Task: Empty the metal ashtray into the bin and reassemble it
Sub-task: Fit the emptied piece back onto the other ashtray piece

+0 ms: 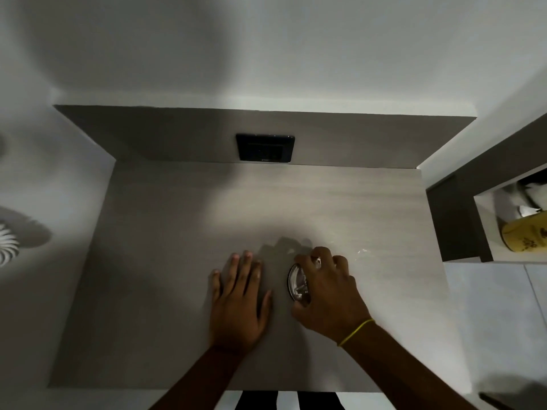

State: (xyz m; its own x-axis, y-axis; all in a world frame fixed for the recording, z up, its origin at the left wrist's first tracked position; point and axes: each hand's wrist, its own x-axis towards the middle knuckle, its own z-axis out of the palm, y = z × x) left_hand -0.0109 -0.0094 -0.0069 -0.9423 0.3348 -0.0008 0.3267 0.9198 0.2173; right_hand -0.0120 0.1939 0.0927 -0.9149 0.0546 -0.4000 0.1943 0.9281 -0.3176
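1. Ashtray [297, 282], shiny metal, sits on the pale wood-grain surface [177, 232] toward its near right part, mostly covered by the right hand [327, 294].
2. Right hand's fingers [307, 261] curl over the ashtray's top and grasp it; a yellow band [356, 332] circles that wrist.
3. Left hand [238, 300] lies flat on the surface just left of the ashtray, fingers released and spread, holding nothing.
4. Farther back, a dark socket plate [265, 147] is set in the upright back panel.
5. Far right, an open shelf holds a yellow container [525, 235].
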